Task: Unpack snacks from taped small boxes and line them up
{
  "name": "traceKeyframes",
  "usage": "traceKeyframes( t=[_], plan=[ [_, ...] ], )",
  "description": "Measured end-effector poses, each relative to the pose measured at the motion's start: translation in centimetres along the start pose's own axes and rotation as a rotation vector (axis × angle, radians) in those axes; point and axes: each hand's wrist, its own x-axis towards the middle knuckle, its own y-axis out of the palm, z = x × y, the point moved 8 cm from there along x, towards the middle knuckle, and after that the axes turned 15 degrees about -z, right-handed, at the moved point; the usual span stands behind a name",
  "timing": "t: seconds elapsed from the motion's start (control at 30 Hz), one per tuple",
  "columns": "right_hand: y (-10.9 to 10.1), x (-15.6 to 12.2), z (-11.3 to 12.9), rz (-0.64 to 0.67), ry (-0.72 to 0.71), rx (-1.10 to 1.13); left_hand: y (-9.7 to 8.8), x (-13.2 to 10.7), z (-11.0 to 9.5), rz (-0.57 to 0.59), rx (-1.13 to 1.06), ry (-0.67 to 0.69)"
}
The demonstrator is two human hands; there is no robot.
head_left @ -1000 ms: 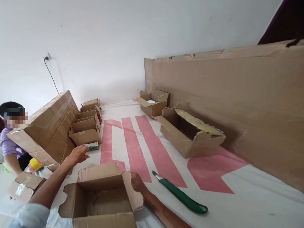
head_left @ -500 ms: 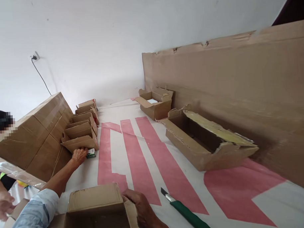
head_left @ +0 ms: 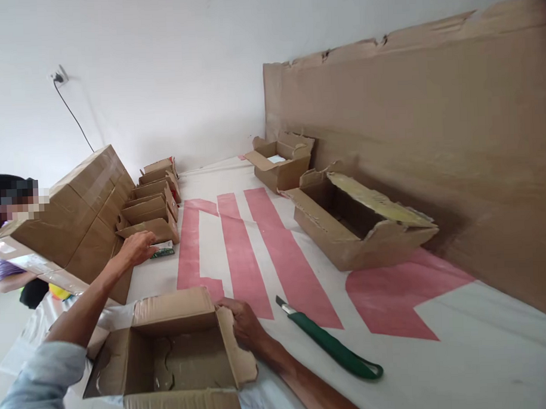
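Note:
An open cardboard box [head_left: 189, 359] lies in front of me with its flaps spread. My right hand [head_left: 245, 323] is closed on its right far corner, by the side flap. Farther off to the left, my left hand [head_left: 138, 248] reaches out with bent fingers at the left end of a small green-and-white box [head_left: 163, 250]. Its fingertips are partly hidden, and the fingers look closed on that end. The small box lies just in front of a row of open cardboard boxes [head_left: 151, 229]. Right of my right hand, a green-handled utility knife [head_left: 331, 345] lies on the table cover with its blade out.
Large taped cartons [head_left: 76, 217] stand at the left, with another person [head_left: 11, 276] beyond them. Two open cardboard boxes, a longer one [head_left: 337, 241] and a smaller one [head_left: 278, 171], sit along a tall cardboard sheet [head_left: 408, 116]. A red-and-white cover [head_left: 297, 275] spreads over the table.
My view has tipped downward, showing more of the near box's inside. My left hand stays by the small box, its wrist now higher. My right hand keeps its hold on the near box.

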Motion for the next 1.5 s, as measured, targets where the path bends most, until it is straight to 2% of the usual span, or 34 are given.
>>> traceKeyframes(
  t=[0.07, 0.1, 0.13, 0.2, 0.23, 0.3, 0.4, 0.5, 0.6, 0.73, 0.9, 1.03, 1.23, 1.5],
  plan=[
    [0.2, 0.0, -0.2, 0.000, 0.012, 0.011, -4.3, -4.0, -2.0, -0.008, -0.135, 0.053],
    [0.3, 0.1, -0.3, 0.001, 0.017, 0.017, -6.2, -6.6, -3.6, 0.014, -0.341, 0.097],
    [0.4, 0.1, -0.4, -0.004, 0.020, 0.019, -7.6, -9.4, -5.3, 0.080, -0.507, 0.127],
    [0.5, 0.2, -0.4, -0.016, 0.021, 0.021, -8.4, -15.3, -8.4, 0.248, -0.612, 0.148],
    [0.5, 0.2, -0.4, -0.021, 0.022, 0.022, -8.2, -18.0, -9.8, 0.301, -0.581, 0.166],
    [0.5, 0.2, -0.2, -0.025, 0.022, 0.024, -6.4, -22.3, -12.3, 0.388, -0.448, 0.226],
    [0.5, 0.1, 0.0, -0.024, 0.016, 0.030, -2.4, -25.1, -14.4, 0.442, -0.206, 0.289],
    [0.6, 0.1, 0.3, -0.017, 0.009, 0.038, 0.9, -24.6, -14.4, 0.463, -0.013, 0.281],
    [0.5, 0.4, 0.4, -0.014, 0.000, 0.047, 1.9, -22.0, -12.5, 0.412, 0.073, 0.247],
    [0.2, 0.7, 0.6, -0.030, -0.001, 0.046, 1.8, -16.8, -7.9, 0.258, 0.109, 0.161],
    [0.2, 0.6, 0.7, -0.018, 0.010, 0.050, 3.3, -10.8, -1.8, 0.190, 0.180, 0.049],
    [0.2, 0.6, 0.8, -0.006, 0.005, 0.052, 4.6, -7.5, 1.1, 0.135, 0.217, 0.005],
    [0.1, 0.7, 0.6, -0.012, 0.003, 0.041, 6.0, -6.3, 2.1, 0.110, 0.213, -0.008],
    [0.0, 0.6, 0.7, -0.020, -0.005, 0.033, 6.1, -6.1, 4.2, 0.091, 0.241, -0.077]
  ],
)
